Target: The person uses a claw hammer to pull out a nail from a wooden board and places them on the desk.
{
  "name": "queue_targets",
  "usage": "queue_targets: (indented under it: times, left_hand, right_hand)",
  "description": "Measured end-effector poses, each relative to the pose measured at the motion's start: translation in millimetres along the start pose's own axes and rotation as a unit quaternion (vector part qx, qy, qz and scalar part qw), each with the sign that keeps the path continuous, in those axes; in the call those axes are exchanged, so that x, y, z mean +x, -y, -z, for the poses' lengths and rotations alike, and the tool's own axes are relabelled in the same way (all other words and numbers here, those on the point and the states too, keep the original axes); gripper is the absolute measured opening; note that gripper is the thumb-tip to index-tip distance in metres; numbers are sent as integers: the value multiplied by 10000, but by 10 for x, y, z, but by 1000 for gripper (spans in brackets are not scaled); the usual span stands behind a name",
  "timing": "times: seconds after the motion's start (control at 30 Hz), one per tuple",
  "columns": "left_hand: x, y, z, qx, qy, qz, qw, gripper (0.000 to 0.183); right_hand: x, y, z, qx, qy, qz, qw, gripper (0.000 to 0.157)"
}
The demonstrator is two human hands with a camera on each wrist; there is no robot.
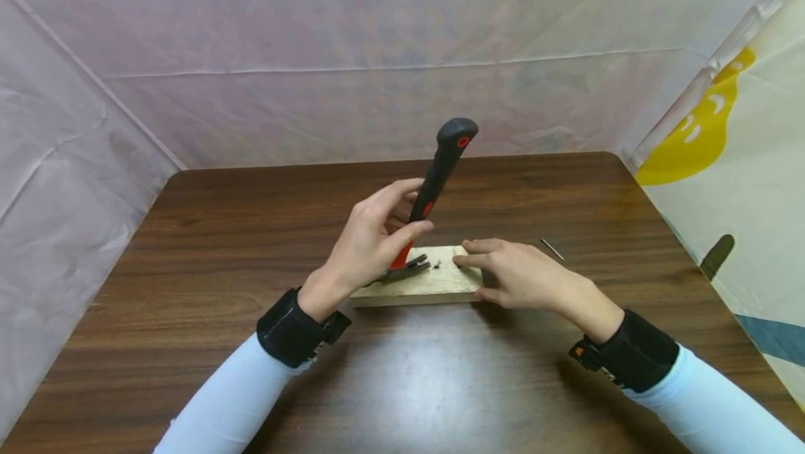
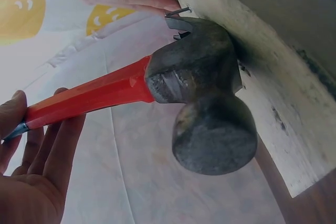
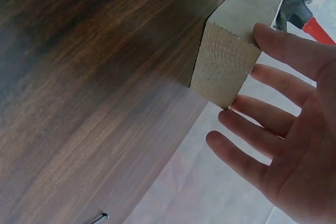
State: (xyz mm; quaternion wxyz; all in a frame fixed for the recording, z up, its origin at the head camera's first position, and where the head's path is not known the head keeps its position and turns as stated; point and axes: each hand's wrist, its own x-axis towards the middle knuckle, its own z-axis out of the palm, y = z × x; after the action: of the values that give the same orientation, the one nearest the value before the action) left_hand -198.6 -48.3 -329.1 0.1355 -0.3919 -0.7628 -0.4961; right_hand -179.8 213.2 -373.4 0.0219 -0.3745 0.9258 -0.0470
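Observation:
My left hand (image 1: 371,234) holds a claw hammer (image 2: 202,66) by its black and red handle, thumb on one side and fingers on the other. The handle leans up and to the right. Low over a pale wooden block (image 1: 434,286), the hammer's head has its claw pointing right. A nail (image 2: 178,11) stands up from the block close by the claw tips. At the block's right end rests my right hand (image 1: 512,276), its fingers extended and spread. The right thumb (image 3: 270,36) touches the block near one edge.
A loose nail (image 1: 552,249) lies on the brown wood-grain table (image 1: 220,265), to the right beyond the right hand. Pale sheeting (image 1: 377,112) hangs behind the table's back edge and along both sides. Dark marks (image 2: 278,118) show on the block.

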Motion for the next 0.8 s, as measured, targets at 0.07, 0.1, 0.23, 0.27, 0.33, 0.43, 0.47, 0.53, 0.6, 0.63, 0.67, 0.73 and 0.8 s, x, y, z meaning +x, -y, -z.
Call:
queue_targets:
  times: [0.07,0.1,0.23,0.27,0.33,0.43,0.47,0.53,0.6,0.63,0.67,0.73,0.8]
  left_hand:
    - [-6,2,0,-2,-40,-10,10000,52]
    - [-11,1,0,-9,-63,-17,10000,52]
    - [-28,-3,9,-12,-161,-16,9999,51]
    - [-35,-4,13,-24,-185,3,9998,51]
    - [-50,-7,25,-32,-240,54,9997,51]
    - [-77,-5,43,-89,-310,149,9994,53]
    - [-86,-2,49,-129,-327,175,9992,53]
    - [-105,2,56,-231,-358,200,9989,54]
    - [-123,11,60,-331,-389,202,9985,54]
    - [-131,14,61,-380,-403,200,9983,54]
    - [-138,18,62,-413,-415,196,9981,54]
    - [-149,21,64,-468,-437,181,9978,53]
    - [-155,24,67,-558,-448,158,9973,53]
  right_hand:
    - [-2,-1,2,12,1,3,10000,59]
    - [-2,0,2,23,0,15,10000,59]
    - [0,2,3,97,72,-33,9999,59]
    - [1,1,2,111,94,-38,9999,59]
    - [3,1,3,116,137,-64,9998,59]
    - [7,3,5,91,156,-66,9998,59]
    - [7,4,6,80,150,-68,9998,59]
    - [10,6,7,65,132,-68,9999,60]
    - [13,5,5,66,118,-52,9999,60]
    - [13,4,3,63,117,-46,9999,59]
    - [14,3,0,57,122,-52,9999,60]
    - [16,0,-6,56,126,-48,9999,59]
    - [17,0,-6,55,128,-47,9999,59]
